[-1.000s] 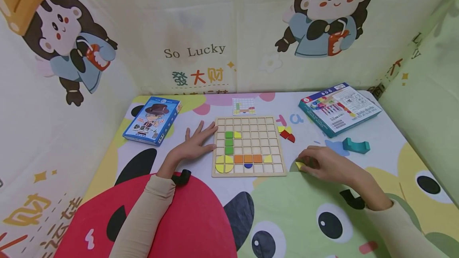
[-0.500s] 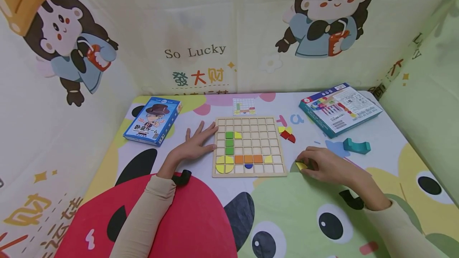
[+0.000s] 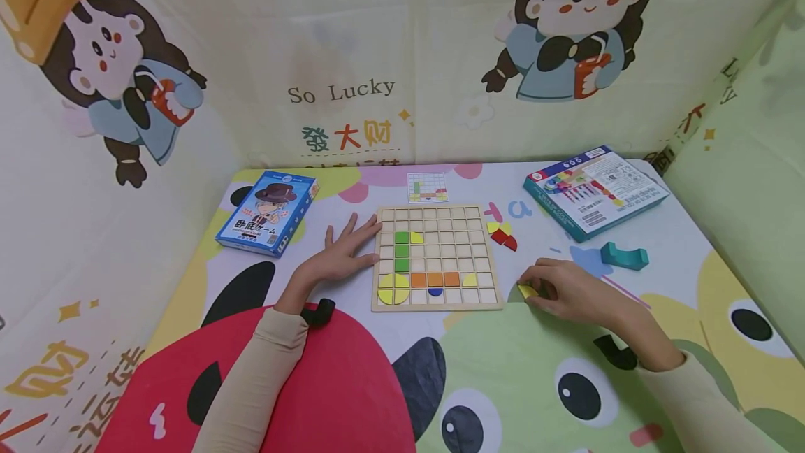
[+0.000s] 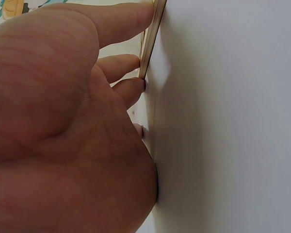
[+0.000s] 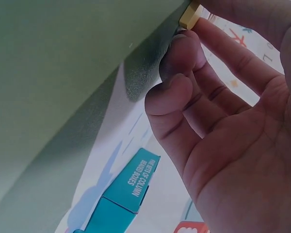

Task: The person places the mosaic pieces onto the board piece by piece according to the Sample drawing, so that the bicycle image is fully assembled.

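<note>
A square wooden grid board (image 3: pixel 448 257) lies on the table, holding green squares (image 3: pixel 402 249), orange squares (image 3: pixel 435 279), a blue half-round piece (image 3: pixel 435 292) and several yellow quarter-round pieces (image 3: pixel 393 289). My left hand (image 3: pixel 342 252) rests at the board's left edge, fingers spread and fairly straight; in the left wrist view its fingertips touch the wooden rim (image 4: pixel 153 41). To the right of the board, my right hand (image 3: pixel 566 289) pinches a small yellow piece (image 3: pixel 527 291) between thumb and index finger, low over the table. The right wrist view shows the other fingers curled, holding nothing.
A small pattern card (image 3: pixel 428 187) lies behind the board. Loose yellow and red pieces (image 3: pixel 503 236) sit at its right. A blue game box (image 3: pixel 269 212) stands off left, a teal-edged box (image 3: pixel 596 191) back right, with a teal curved cardboard piece (image 3: pixel 625 256) in front.
</note>
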The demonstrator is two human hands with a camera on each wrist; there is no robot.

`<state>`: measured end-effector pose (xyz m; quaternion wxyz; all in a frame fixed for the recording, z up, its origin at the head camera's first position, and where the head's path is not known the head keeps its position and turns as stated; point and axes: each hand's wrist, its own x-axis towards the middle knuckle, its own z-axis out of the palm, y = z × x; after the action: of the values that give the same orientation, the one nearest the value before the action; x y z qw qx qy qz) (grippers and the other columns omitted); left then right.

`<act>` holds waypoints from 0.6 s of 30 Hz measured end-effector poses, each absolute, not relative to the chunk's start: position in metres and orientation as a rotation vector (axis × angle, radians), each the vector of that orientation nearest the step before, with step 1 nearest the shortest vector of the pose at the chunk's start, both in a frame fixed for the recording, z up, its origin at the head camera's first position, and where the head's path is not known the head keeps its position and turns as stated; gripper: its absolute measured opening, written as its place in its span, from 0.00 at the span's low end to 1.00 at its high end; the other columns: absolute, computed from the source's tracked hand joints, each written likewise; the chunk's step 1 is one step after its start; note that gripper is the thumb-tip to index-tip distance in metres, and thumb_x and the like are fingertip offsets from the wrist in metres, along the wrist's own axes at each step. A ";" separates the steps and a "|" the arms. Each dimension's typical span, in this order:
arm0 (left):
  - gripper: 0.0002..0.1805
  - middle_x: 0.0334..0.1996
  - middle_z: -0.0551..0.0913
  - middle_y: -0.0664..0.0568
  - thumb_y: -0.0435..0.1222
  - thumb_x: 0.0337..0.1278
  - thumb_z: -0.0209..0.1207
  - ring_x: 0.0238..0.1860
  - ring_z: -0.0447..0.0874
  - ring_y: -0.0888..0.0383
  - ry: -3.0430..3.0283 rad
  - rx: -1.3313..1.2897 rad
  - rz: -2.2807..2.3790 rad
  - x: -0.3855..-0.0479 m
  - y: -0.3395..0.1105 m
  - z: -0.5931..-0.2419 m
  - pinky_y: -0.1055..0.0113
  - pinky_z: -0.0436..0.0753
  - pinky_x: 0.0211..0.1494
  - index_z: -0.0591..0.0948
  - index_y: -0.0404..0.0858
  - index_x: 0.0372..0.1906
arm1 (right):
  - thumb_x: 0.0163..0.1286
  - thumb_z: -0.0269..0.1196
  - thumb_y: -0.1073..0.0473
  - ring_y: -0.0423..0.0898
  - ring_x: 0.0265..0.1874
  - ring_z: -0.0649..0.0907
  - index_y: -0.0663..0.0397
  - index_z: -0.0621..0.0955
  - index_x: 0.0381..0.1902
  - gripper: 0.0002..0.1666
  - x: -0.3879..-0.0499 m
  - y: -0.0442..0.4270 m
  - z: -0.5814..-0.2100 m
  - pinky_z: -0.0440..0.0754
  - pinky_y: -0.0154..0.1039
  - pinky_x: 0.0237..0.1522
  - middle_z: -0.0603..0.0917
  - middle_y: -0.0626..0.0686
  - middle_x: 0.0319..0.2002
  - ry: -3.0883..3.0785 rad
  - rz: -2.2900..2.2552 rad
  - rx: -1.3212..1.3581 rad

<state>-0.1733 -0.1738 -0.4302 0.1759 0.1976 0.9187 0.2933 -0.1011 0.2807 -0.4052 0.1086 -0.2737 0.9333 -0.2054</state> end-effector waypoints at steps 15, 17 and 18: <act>0.44 0.89 0.44 0.53 0.49 0.74 0.59 0.89 0.23 0.42 2.608 0.563 0.837 -0.173 -0.174 -0.432 0.28 0.19 0.81 0.54 0.51 0.87 | 0.66 0.76 0.57 0.34 0.31 0.74 0.49 0.88 0.52 0.17 -0.100 0.279 -0.406 0.74 0.28 0.31 0.80 0.41 0.34 2.763 -0.610 -0.806; 0.44 0.89 0.44 0.53 0.49 0.74 0.59 0.89 0.22 0.42 2.607 0.566 0.839 -0.174 -0.173 -0.432 0.28 0.19 0.81 0.54 0.51 0.87 | 0.66 0.76 0.57 0.34 0.31 0.74 0.49 0.88 0.52 0.17 -0.100 0.279 -0.406 0.74 0.28 0.31 0.80 0.40 0.34 2.768 -0.603 -0.808; 0.44 0.89 0.44 0.53 0.49 0.74 0.59 0.89 0.23 0.42 2.607 0.566 0.841 -0.174 -0.174 -0.432 0.28 0.19 0.81 0.54 0.51 0.87 | 0.66 0.76 0.56 0.35 0.32 0.74 0.49 0.88 0.52 0.17 -0.100 0.279 -0.406 0.74 0.28 0.31 0.80 0.40 0.34 2.770 -0.601 -0.809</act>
<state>-0.1737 -0.1735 -0.4324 0.1715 0.1995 0.9182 0.2961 -0.0996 0.2786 -0.4056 0.0969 -0.2732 0.9353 -0.2028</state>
